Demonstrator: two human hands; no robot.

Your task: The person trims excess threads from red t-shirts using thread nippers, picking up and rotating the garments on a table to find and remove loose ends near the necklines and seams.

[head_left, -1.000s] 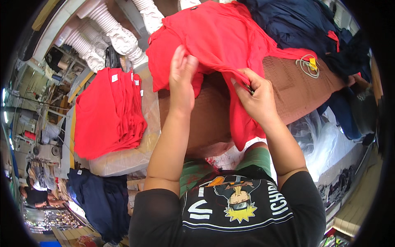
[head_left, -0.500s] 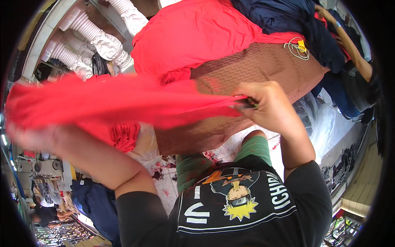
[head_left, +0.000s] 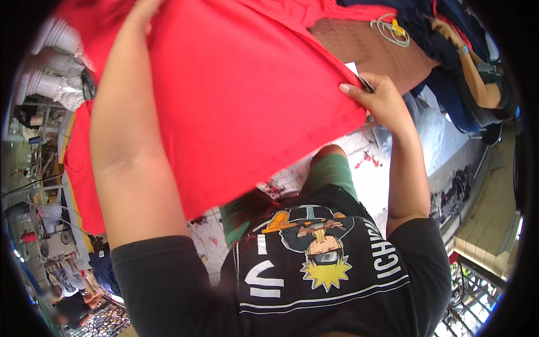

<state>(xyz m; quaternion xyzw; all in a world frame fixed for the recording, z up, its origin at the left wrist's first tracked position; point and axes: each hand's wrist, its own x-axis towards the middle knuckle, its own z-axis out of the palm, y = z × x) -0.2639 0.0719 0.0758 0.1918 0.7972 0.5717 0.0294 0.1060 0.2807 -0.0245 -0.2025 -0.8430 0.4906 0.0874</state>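
"Where does the red cloth [head_left: 247, 106] lie from the grip?"

"Leftward, across the middle and upper left of the frame. The right hand [head_left: 384, 101], right of centre, pinches its right-hand end between thumb and fingers. A small dark thing [head_left: 366, 84] shows in that hand too, too little of it to name, with a white tag [head_left: 351, 68] just beside."

"And its long axis?"

"Slanted, I'd judge: from the upper left down toward the right hand, widening leftward. The lower edge climbs from lower left to that pinched end."

"What about the left hand [head_left: 147, 10]?"

"At the frame's top edge, left of centre, partly cut off, so I cannot tell whether it grips. Its forearm [head_left: 132, 135] crosses in front of red fabric."

"Which is nearer the lower right corner?"

"The right; the left is well apart."
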